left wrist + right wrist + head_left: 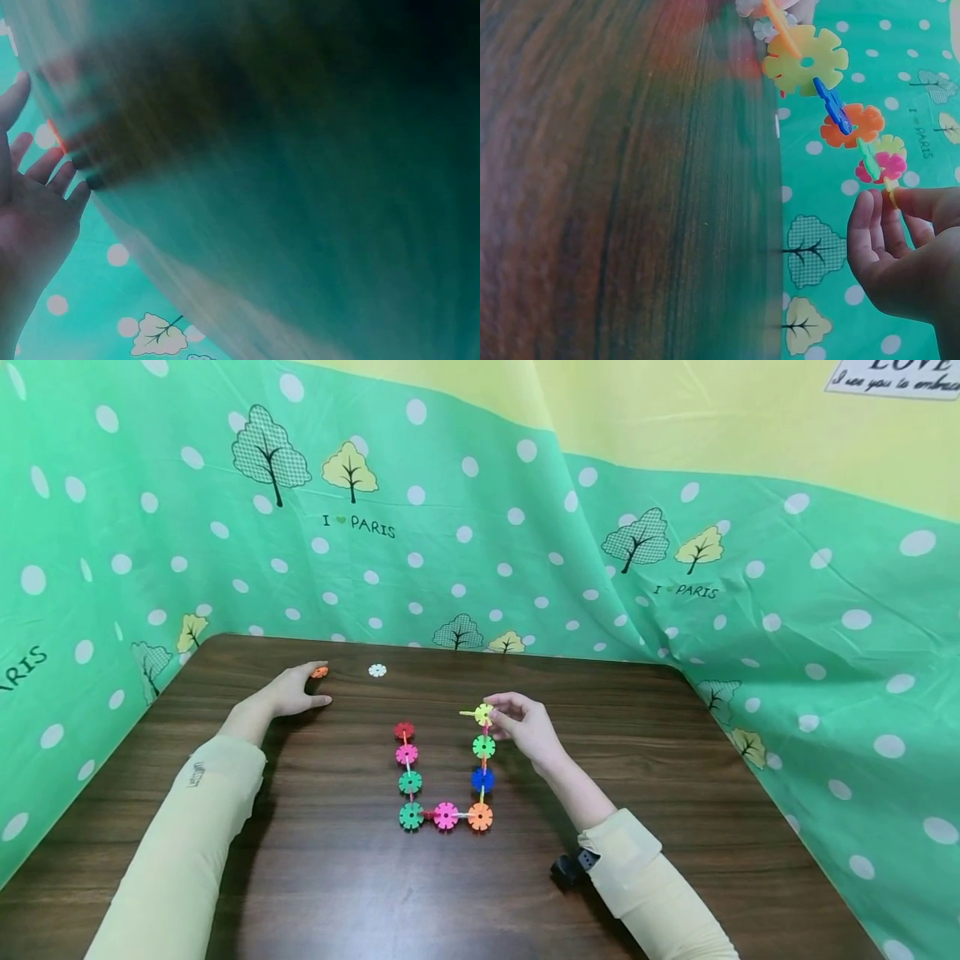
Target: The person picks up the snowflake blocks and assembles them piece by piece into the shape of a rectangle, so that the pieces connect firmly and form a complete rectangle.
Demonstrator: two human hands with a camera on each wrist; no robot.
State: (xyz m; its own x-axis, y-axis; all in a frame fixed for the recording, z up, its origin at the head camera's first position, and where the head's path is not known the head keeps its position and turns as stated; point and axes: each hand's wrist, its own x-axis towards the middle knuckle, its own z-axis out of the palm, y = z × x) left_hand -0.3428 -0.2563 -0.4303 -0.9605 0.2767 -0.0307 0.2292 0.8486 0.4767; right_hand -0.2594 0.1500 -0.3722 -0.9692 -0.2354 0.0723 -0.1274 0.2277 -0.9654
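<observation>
A U-shaped chain of colourful notched plastic discs (446, 816) lies on the table, its flat discs joined by others standing on edge. At the top of its right side, my right hand (527, 727) pinches a yellow disc (483, 714) between thumb and fingers. Another yellow disc (467, 713) stands edge-on at its left. In the right wrist view the pinched yellow disc (890, 193) appears edge-on at the fingertips. Far to the left, my left hand (288, 691) reaches over the table, thumb apart from the fingers, its fingertips at a loose orange disc (320, 672).
A loose white disc (377, 670) lies near the back of the dark wooden table (337, 893), right of the orange one. A green dotted cloth (420, 552) hangs behind and beside the table. A black wrist device (570, 868) is strapped at the right sleeve.
</observation>
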